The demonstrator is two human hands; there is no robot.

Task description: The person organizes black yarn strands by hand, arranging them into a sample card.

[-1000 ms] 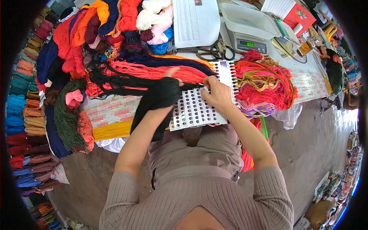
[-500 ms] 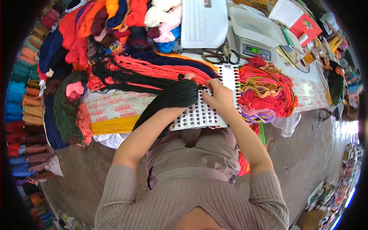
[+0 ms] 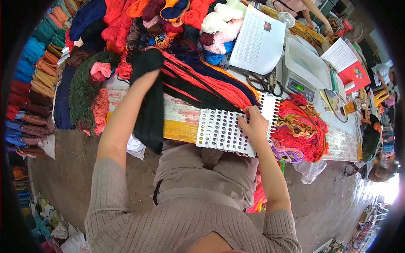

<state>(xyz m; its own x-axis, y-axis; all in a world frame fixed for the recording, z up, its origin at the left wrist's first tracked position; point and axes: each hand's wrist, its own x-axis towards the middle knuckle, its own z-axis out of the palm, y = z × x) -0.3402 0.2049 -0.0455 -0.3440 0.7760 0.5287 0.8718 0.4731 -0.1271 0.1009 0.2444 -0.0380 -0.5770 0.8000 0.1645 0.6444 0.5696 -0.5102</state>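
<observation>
Over the left part of the table my left hand (image 3: 149, 77) is raised, its fingers hidden by a thick hank of black yarn (image 3: 147, 101) that hangs down past the table edge. Black strands run right from there, beside coral-red yarn (image 3: 211, 78), to the white cards with rows of holes (image 3: 221, 130). My right hand (image 3: 255, 122) rests at the upper right of the cards, fingers pinched on the end of the black strands. Right of the cards lies a bundle of red and multicoloured yarn (image 3: 299, 130).
Behind the cards are scissors (image 3: 270, 82), a printed sheet (image 3: 258, 38) and a scale (image 3: 300, 86) with a clear tray (image 3: 308, 63). Piled yarn hanks (image 3: 122, 25) fill the back left. Another person's arms (image 3: 316, 14) show at the top right.
My left hand has moved left, away from my right hand, with the black hank, and black strands now stretch between them. The view has shifted.
</observation>
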